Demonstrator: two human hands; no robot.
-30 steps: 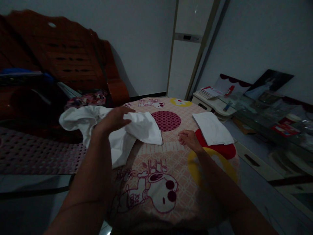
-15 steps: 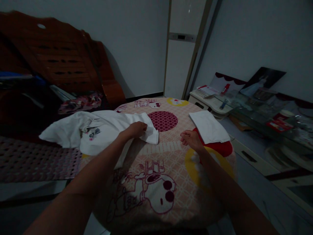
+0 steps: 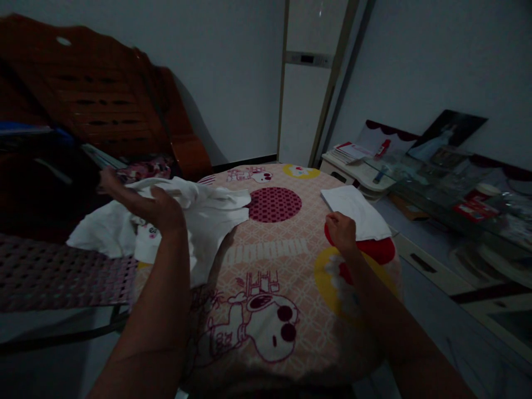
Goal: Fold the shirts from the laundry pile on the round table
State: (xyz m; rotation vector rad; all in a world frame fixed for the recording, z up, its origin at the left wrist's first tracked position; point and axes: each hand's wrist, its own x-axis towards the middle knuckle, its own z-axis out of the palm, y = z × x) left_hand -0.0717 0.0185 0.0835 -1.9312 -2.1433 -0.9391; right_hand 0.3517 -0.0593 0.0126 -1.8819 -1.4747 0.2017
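A rumpled white garment (image 3: 208,213) with a small printed figure lies across the left side of a round table under a pink cartoon-print cloth (image 3: 266,288). My left hand (image 3: 145,202) is raised over the garment's left part, fingers stretched out and pointing left, touching its bunched top. A neatly folded white cloth (image 3: 357,205) lies at the table's right edge. My right hand (image 3: 341,230) rests just beside its near corner with the fingers curled closed; nothing shows in them.
A dark wooden bench (image 3: 103,105) with clutter stands at the back left, with a woven purple mat (image 3: 62,271) below it. A low white cabinet (image 3: 357,174) and a glass-topped shelf (image 3: 449,188) with papers run along the right wall. A white door (image 3: 307,83) is behind.
My left hand let go of the garment's right edge and swung left and up over its bunched part. My right hand moved right, up to the folded cloth's corner.
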